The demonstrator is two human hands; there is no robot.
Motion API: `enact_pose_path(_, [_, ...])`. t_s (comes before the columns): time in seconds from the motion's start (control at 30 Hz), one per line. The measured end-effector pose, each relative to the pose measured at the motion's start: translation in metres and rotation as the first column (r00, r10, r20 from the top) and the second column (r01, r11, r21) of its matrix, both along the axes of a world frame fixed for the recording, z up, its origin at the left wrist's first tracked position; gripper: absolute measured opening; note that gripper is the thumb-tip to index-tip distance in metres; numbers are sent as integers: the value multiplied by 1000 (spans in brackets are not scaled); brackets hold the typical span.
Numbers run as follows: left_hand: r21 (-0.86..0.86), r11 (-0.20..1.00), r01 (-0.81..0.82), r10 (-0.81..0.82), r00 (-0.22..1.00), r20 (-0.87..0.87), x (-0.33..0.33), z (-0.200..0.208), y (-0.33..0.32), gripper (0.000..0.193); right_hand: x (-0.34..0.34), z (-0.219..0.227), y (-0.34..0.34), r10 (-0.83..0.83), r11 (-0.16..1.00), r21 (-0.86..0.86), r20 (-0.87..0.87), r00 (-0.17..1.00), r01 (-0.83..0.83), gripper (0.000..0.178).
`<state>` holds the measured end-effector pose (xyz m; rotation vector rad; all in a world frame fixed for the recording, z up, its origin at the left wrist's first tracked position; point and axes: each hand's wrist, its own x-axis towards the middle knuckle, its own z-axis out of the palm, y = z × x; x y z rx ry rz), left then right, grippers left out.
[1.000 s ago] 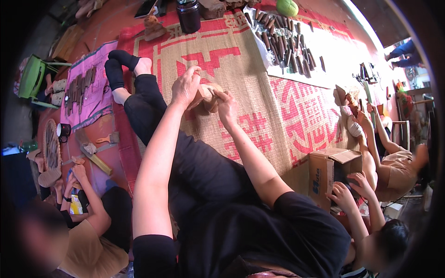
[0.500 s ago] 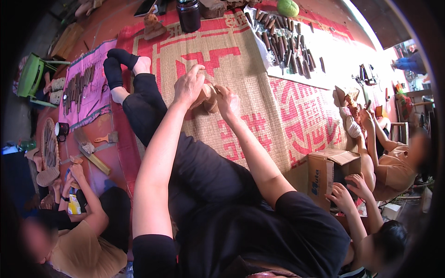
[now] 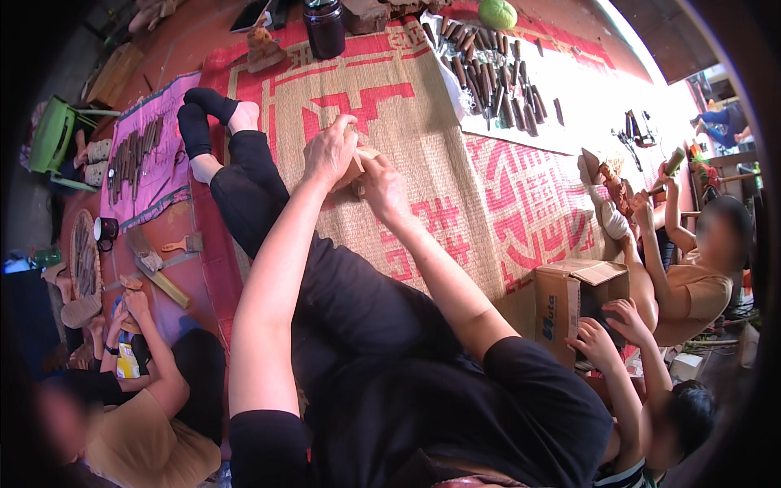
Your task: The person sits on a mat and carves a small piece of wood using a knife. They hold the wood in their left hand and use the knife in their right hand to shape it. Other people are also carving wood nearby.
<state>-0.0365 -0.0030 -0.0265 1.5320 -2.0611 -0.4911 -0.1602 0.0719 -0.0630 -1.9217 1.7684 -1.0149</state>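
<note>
Over the woven mat (image 3: 431,163), my left hand (image 3: 329,153) and my right hand (image 3: 384,191) are close together. Between them they grip a small light-brown block (image 3: 351,172) that looks like wood. My left fingers wrap its far left side, with the index finger bent over the top. On the near right side, the right fingers and thumb press against it. Most of the block is hidden by my hands, so its full shape does not show. My legs lie stretched out to the left of it.
Many dark-handled carving tools (image 3: 508,81) lie on white cloth at far right, more on a pink cloth (image 3: 122,183) at left. A small carved figure (image 3: 263,50), dark jar (image 3: 325,32) and green fruit (image 3: 498,14) stand beyond. A cardboard box (image 3: 556,313) and other people flank me.
My right hand has turned and closed in nearer my left, so less of the wooden block shows. At the right, a co-worker's arm has risen, holding a tool up.
</note>
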Motion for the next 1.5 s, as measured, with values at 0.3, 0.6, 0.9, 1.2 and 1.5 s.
enact_pose_path(0.3, [24, 1000, -2, 2, 1000, 1, -9, 15, 3, 26, -35, -43, -14, -94, 973, 205, -73, 993, 107, 33])
enact_pose_path(0.6, [30, 1000, 3, -4, 1000, 16, -3, 0, -2, 28, -19, -9, -15, 10, 998, 55, -70, 997, -6, 25])
enact_pose_path(0.9, [-86, 991, 99, -93, 993, 71, 8, -2, 1, 24, 2, 11, -6, -3, 999, 49, 7, 1000, 2, 30])
enact_pose_path(1.2, [-42, 995, 87, -85, 995, 45, 5, -6, -4, 19, -33, -46, -24, -196, 956, 213, -47, 979, 202, 27])
enact_pose_path(1.5, [-147, 970, 192, -184, 981, 69, 10, 5, 3, 20, -15, -23, -19, -70, 992, 97, -154, 986, 86, 25])
